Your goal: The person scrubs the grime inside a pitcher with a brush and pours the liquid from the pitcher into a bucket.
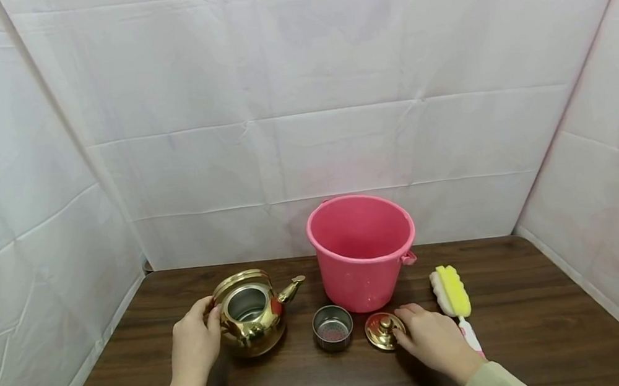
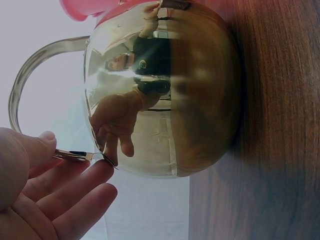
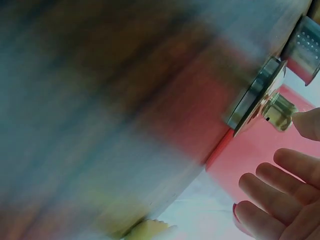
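A shiny gold teapot point(image 1: 256, 341), its top uncovered, sits on the table at the left with its spout to the right. My left hand point(image 1: 197, 340) holds the teapot's arched handle point(image 2: 22, 82) between thumb and fingers. On the table in the middle lies the gold lid point(image 1: 379, 336), knob up. Beside it is my right hand point(image 1: 431, 338); its thumb is at the lid's knob point(image 3: 279, 111), while the other fingers stand extended and apart from it. Between teapot and lid stands a round metal strainer point(image 1: 332, 329) with a perforated bottom.
A pink bucket point(image 1: 360, 281) stands behind the strainer and lid. To the right of my right hand lies a brush with a yellow and white sponge head point(image 1: 454, 291). White cloth walls point(image 1: 284, 158) enclose the dark wooden table point(image 1: 551, 319) at the back and sides.
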Demonstrator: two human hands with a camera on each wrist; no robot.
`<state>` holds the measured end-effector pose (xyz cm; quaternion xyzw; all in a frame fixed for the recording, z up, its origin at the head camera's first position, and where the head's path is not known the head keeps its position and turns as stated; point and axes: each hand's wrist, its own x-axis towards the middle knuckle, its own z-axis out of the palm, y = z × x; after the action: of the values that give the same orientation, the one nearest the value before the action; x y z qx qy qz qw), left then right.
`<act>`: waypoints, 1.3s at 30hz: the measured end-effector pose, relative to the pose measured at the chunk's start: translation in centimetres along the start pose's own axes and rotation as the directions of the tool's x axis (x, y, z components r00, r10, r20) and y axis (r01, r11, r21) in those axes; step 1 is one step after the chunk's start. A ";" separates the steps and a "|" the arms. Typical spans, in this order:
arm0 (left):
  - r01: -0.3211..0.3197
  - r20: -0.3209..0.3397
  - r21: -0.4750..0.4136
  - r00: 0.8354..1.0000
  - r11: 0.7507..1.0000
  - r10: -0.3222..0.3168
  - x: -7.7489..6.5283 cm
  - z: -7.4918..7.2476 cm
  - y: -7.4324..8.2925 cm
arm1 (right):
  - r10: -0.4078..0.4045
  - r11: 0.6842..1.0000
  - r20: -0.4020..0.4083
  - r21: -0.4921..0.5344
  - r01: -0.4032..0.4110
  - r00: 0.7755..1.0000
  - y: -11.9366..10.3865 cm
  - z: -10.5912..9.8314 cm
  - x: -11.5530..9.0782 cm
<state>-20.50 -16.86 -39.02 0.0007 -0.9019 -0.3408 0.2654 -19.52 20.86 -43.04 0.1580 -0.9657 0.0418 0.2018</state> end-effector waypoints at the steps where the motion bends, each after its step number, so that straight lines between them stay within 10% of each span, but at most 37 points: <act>1: -0.001 0.000 0.000 1.000 1.000 0.001 0.0 0.0 0.0 | 0.002 1.000 0.002 -0.001 -0.002 1.000 0.1 0.0 -0.1; 39: -0.002 -0.004 -0.005 1.000 1.000 0.002 0.0 0.1 0.0 | 0.168 0.986 0.190 -0.017 -0.168 0.967 3.4 -2.1 -1.6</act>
<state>-20.56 -16.87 -39.06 -0.0003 -0.9006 -0.3427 0.2674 -18.43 24.82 -41.79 0.0789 -0.9905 0.0432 0.1043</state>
